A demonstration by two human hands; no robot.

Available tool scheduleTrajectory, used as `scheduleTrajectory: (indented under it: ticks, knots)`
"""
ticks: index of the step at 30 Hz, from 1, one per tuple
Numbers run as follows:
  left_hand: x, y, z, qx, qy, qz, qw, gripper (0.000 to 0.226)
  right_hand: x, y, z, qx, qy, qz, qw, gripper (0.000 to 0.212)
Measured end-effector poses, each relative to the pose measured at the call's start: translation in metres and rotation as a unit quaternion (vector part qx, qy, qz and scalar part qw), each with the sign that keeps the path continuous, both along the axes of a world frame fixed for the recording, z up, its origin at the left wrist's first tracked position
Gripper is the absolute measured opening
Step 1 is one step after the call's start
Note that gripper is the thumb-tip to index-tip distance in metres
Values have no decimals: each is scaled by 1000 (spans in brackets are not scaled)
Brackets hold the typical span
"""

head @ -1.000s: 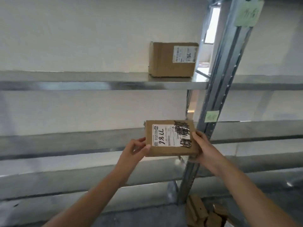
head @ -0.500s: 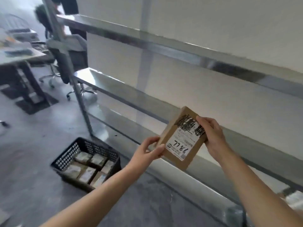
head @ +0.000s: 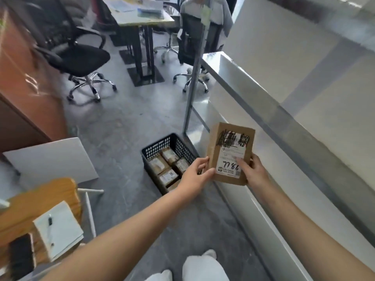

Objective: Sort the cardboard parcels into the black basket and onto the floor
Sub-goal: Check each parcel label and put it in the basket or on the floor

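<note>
I hold a flat cardboard parcel (head: 231, 151) upright in front of me, its white label marked 7786 facing me with black scribble above. My left hand (head: 194, 175) grips its lower left edge, thumb on the front. On the lower right edge my right hand (head: 251, 171) grips it, thumb across the label. The black basket (head: 160, 147) stands on the grey floor just left of and below the parcel, next to the shelf post. Several small cardboard parcels (head: 168, 167) lie inside it.
Metal shelving (head: 274, 110) runs along the right with a post (head: 192, 82) by the basket. Black office chairs (head: 81, 57) and a desk (head: 142, 17) stand beyond. A wooden stool (head: 40, 199) with a notepad and pen sits at the lower left, beside a white board (head: 50, 159).
My view has swung left and down from the shelves toward the floor and basket. The parcel has turned upright in both hands and now hangs close to the basket.
</note>
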State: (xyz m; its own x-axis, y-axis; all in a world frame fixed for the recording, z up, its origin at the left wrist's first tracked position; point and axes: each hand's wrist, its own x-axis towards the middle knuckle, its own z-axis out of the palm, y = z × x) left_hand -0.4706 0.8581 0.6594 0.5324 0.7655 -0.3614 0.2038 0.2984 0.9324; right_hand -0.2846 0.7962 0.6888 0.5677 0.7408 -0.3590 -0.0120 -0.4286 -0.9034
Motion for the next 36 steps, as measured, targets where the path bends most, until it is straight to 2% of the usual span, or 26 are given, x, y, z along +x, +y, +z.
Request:
scheduleTrajectory:
  ticks: [4, 12, 18, 28, 36]
  knots:
    - [-7, 34, -13, -18, 28, 69, 997, 32, -9, 61, -11, -18, -2, 40, 999, 49]
    - [17, 128, -45, -51, 63, 172, 982, 53, 13, 190, -49, -12, 30, 194, 980, 41]
    - [46, 204, -72, -110, 102, 215, 965, 56, 57, 280, -89, -74, 73, 273, 956, 41]
    - [69, 272, -134, -211, 121, 266, 933, 60, 76, 365, -153, -184, 108, 309, 927, 48]
    - [65, 312, -230, -306, 140, 267, 903, 61, 59, 412, -239, -274, 118, 290, 909, 52]
